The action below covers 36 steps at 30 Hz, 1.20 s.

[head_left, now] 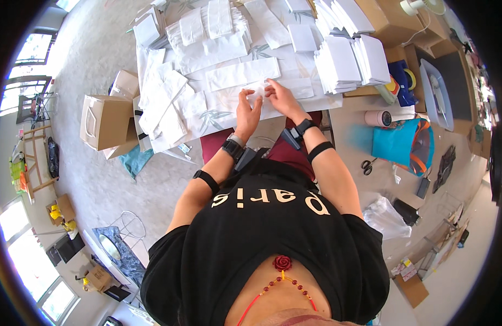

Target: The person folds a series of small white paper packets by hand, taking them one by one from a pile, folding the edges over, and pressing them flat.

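Observation:
Both hands are at the near edge of a table (pixel 215 124) covered with a leaf-patterned cloth. Between them lies a thin, crinkled white strip (pixel 256 88), probably paper or plastic film. My left hand (pixel 248 113) has its fingers curled against the left part of this strip. With bent fingers and thumb, my right hand (pixel 284 101) pinches its right part. Just beyond the hands is a flat, long white strip (pixel 242 74). Layered white strips (pixel 169 100) spread over the table's left side, and a neat pile of similar white pieces (pixel 207 41) sits farther back.
Stacks of white folded cards or envelopes (pixel 340 64) stand at the table's right. Cardboard boxes (pixel 105 122) flank the left side. On the floor at right are a blue bag (pixel 395 144), a pink cylinder (pixel 375 118), scissors (pixel 368 165) and a clear plastic bag (pixel 387 218).

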### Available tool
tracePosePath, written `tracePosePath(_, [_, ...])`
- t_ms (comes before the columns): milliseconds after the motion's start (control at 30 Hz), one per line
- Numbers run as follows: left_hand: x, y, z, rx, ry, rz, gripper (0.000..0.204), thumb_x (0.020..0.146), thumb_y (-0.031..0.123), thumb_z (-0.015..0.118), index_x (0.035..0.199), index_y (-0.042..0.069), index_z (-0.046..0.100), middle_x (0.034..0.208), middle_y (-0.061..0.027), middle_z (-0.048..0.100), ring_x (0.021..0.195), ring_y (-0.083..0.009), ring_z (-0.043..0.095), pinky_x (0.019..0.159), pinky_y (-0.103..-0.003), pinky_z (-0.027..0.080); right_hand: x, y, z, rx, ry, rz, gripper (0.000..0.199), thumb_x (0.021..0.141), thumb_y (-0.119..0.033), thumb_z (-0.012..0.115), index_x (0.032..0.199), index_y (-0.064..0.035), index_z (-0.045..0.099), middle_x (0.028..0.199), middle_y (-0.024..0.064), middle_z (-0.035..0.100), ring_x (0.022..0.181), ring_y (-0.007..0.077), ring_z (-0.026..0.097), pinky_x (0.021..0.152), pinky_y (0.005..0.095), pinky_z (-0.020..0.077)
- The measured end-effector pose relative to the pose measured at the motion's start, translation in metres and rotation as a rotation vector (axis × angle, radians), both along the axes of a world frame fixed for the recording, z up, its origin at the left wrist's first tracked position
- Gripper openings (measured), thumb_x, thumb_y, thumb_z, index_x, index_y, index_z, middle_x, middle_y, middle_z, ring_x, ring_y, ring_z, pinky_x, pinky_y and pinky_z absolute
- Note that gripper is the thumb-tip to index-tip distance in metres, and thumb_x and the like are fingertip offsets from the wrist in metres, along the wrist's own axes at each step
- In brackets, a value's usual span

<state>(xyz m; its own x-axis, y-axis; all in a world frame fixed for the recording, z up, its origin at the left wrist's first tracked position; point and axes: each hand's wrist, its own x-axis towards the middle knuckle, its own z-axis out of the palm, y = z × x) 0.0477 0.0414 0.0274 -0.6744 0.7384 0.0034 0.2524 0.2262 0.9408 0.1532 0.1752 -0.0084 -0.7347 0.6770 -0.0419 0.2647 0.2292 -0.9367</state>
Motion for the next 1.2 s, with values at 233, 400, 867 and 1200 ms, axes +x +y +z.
tracePosePath(233, [-0.008, -0.002, -0.019, 0.043, -0.089, 0.004, 0.041, 0.105, 0.026, 0.061, 0.131, -0.003, 0.048, 0.12, -0.0206, 0.063, 0.112, -0.0304, 0.062, 0.098, -0.039, 0.047, 0.009, -0.001, 0.005, -0.033, -0.122, -0.29, 0.045, 0.095, -0.014, 0.068, 0.135, 0.0022, 0.058, 0.097, 0.015, 0.076, 0.086, 0.0234, 0.075, 0.076, 0.0353, 0.0592])
tracePosePath(400, [-0.021, -0.006, -0.017, 0.127, -0.397, 0.08, 0.039, 0.11, 0.029, 0.054, 0.131, -0.003, 0.049, 0.124, -0.0134, 0.059, 0.119, -0.0222, 0.06, 0.101, -0.034, 0.047, 0.008, -0.005, -0.005, 0.215, -0.161, -0.325, 0.044, 0.088, -0.011, 0.073, 0.13, 0.0004, 0.061, 0.09, 0.0137, 0.075, 0.081, 0.0259, 0.074, 0.075, 0.0369, 0.0587])
tracePosePath(867, [-0.032, -0.02, -0.016, -0.043, 0.466, -0.137, 0.044, 0.105, 0.018, 0.052, 0.145, -0.001, 0.049, 0.157, -0.0252, 0.043, 0.148, -0.0405, 0.037, 0.12, -0.049, 0.031, 0.01, -0.02, 0.007, 0.225, -0.177, -0.362, 0.046, 0.085, -0.007, 0.069, 0.129, 0.0017, 0.058, 0.086, 0.0173, 0.073, 0.082, 0.0383, 0.071, 0.077, 0.0466, 0.0559])
tracePosePath(1200, [-0.03, -0.023, -0.022, -0.262, 0.729, -0.394, 0.07, 0.102, 0.032, 0.059, 0.159, 0.001, 0.032, 0.169, -0.0178, 0.027, 0.159, -0.0307, 0.019, 0.127, -0.051, 0.012, 0.009, -0.017, 0.001, 0.23, -0.202, -0.382, 0.048, 0.082, -0.007, 0.069, 0.128, 0.0023, 0.058, 0.086, 0.0188, 0.072, 0.083, 0.0405, 0.071, 0.078, 0.0483, 0.0557])
